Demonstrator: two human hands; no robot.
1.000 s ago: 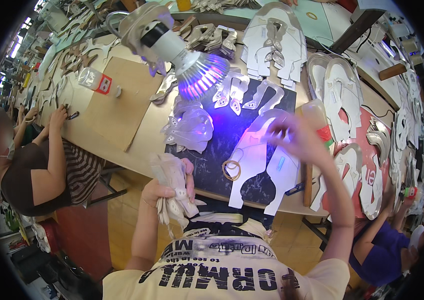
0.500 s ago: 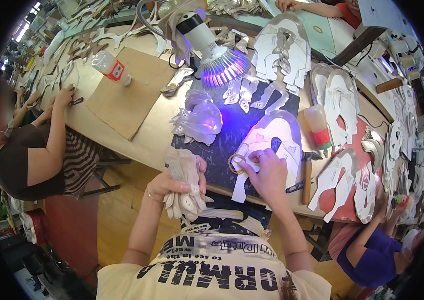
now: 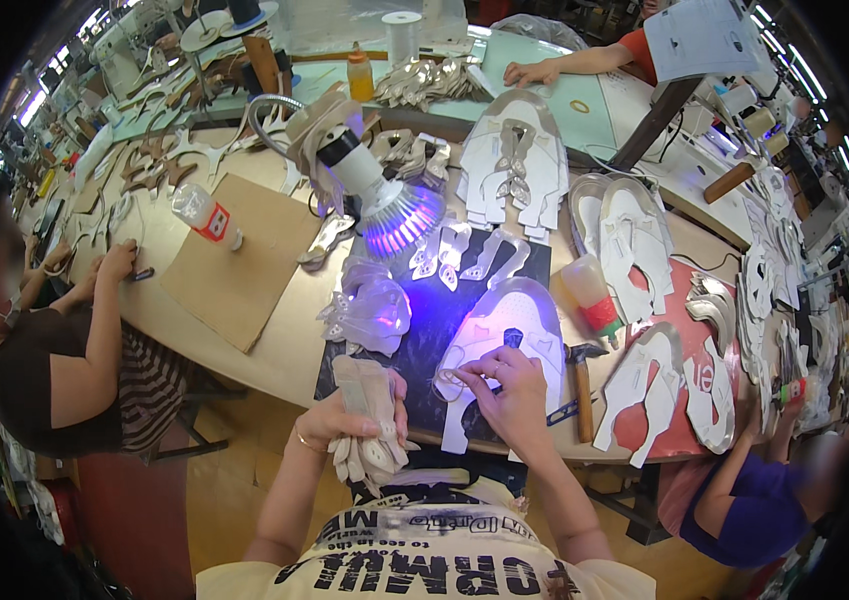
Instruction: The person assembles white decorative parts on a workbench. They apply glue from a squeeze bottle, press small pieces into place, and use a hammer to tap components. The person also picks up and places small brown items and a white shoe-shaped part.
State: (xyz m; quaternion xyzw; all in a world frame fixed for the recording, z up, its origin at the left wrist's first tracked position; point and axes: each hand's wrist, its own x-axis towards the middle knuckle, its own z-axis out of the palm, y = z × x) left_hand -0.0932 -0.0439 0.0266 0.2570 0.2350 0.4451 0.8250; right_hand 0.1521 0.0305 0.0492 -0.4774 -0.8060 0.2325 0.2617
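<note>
A stack of beige cut shoe pieces (image 3: pixel 369 425) is gripped in the closed left hand (image 3: pixel 336 420), lower centre. The white shoe-upper panel (image 3: pixel 504 335), on the black mat (image 3: pixel 422 355) at centre, is pinched at its edge by the right hand (image 3: pixel 509 385).

Lamp (image 3: pixel 384 200) throws violet-blue light onto the black mat (image 3: pixel 424 345) below it; the white shoe upper (image 3: pixel 509 330) on that mat picks up a purple tint, and the stack of cutouts (image 3: pixel 369 420) at the mat's near edge is pale cream. Right of the mat: clear bottle (image 3: pixel 592 298) with red base, hammer (image 3: pixel 580 385) with tan wooden handle, white cutouts on a red sheet (image 3: pixel 679 425). Left of the mat: brown cardboard (image 3: pixel 239 265), clear bottle with red label (image 3: pixel 204 215).
</note>
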